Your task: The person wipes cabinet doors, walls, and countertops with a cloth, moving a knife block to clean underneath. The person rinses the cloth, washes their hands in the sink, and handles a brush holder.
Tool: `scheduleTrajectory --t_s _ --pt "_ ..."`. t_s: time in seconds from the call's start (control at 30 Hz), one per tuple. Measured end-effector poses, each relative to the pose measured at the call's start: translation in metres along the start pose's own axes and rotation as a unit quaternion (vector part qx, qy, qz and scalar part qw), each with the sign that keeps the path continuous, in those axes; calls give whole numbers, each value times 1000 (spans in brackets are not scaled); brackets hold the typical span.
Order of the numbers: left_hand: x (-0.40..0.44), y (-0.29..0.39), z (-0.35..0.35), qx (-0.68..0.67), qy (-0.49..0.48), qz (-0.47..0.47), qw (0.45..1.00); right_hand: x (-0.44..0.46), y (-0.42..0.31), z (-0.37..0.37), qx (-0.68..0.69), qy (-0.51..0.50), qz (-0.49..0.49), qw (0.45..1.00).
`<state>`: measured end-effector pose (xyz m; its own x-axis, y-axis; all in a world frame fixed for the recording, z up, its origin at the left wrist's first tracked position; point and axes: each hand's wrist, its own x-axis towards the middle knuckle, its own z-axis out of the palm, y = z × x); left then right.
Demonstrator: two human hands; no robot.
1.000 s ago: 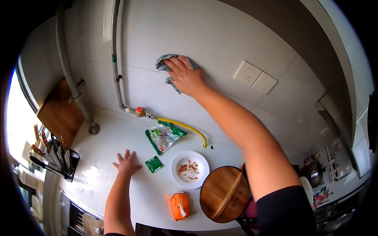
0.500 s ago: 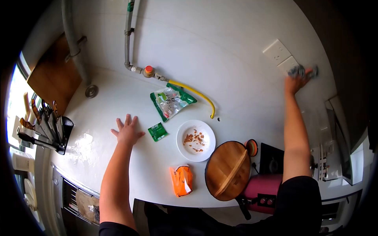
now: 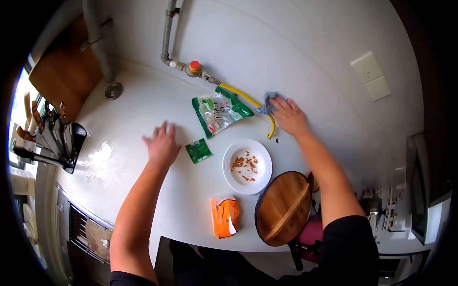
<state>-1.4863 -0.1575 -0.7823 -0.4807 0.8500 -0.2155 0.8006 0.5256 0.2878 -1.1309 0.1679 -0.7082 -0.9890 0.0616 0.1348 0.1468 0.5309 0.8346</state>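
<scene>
My right hand presses a crumpled grey-blue cloth against the white wall beside the yellow hose. Its fingers lie over one side of the cloth. On the left, my left hand is over the white counter, fingers spread and nothing in them; whether it touches the surface I cannot tell. Closest to it lies a small green packet. A green and clear plastic bag rests against the hose. Brown bits lie in a white plate on the counter.
An orange packet stands near the front edge. To its right is a pan with a wooden lid. Knives stand in a black block at left, near a wet patch. A socket plate is on the wall.
My right hand has moved left with the cloth, from beside the socket plate to the yellow hose. My left hand keeps nearly the same place. The view has shifted slightly.
</scene>
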Motion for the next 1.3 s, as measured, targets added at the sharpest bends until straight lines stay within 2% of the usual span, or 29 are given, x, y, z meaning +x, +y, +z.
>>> scheduleTrajectory --t_s 0.03,0.07,0.13,0.17,0.2,0.23,0.3,0.33,0.4,0.47,0.53,0.6,0.67,0.73,0.77,0.8,0.87,0.93,1.0,1.03,1.07,1.1,1.17,1.23,1.27,1.3 --pt "3 13 -3 -8 44 84 995 -26 14 -10 66 -106 -54 991" --pt "8 35 -8 -19 91 167 982 -65 22 -6 62 -109 -54 991" --pt "32 82 -21 -55 219 321 920 -132 32 16 41 -138 -75 987" --pt "40 106 -36 -23 249 332 910 -132 35 9 40 -141 -78 986" --pt "51 127 -52 12 278 343 897 -127 39 -4 51 -189 -84 977" --pt "66 144 -54 9 277 344 897 -121 39 -14 62 -236 -91 965" --pt "91 172 -45 26 250 356 900 -72 28 -1 38 -127 -123 984" --pt "94 179 -37 24 248 356 901 -38 21 -3 43 -137 -127 981" --pt "96 191 -23 123 110 304 938 -15 18 -10 49 -149 -130 979" --pt "91 195 -14 142 110 302 936 -19 11 -12 56 -137 -94 985" --pt "88 192 -11 167 122 280 937 -72 20 -12 76 -130 -67 986" --pt "89 192 -8 156 133 283 937 -135 31 -8 28 -147 -68 986" --pt "90 188 3 150 143 282 937 -131 43 -16 27 -147 -85 985" --pt "95 199 7 112 148 268 945 -109 69 -14 49 -128 -33 990" --pt "93 201 6 124 146 261 946 -64 78 -23 84 -110 27 990" --pt "93 202 6 123 147 260 946 -14 90 -40 -79 -66 84 991" --pt "92 206 9 149 149 251 945 57 128 -81 -38 64 177 981" --pt "86 205 7 139 145 251 947 89 137 -98 -57 92 256 961" --pt "83 201 2 117 148 255 948 69 112 -73 -57 51 226 971" --pt "80 196 2 122 148 253 948 45 95 -57 -55 65 133 987" --pt "76 192 2 99 145 275 945 9 86 -44 -36 -21 32 999" --pt "76 184 -1 74 149 287 943 -11 81 -47 31 -55 -9 998" --pt "59 161 -2 26 147 276 949 -40 84 -33 8 -67 -17 998" --pt "37 130 -5 -3 135 271 953 -5 96 -54 -30 -86 48 995" --pt "31 115 -2 1 136 262 956 25 107 -61 -93 -45 84 991" --pt "23 98 3 -19 126 244 962 61 121 -69 -64 -4 123 990"
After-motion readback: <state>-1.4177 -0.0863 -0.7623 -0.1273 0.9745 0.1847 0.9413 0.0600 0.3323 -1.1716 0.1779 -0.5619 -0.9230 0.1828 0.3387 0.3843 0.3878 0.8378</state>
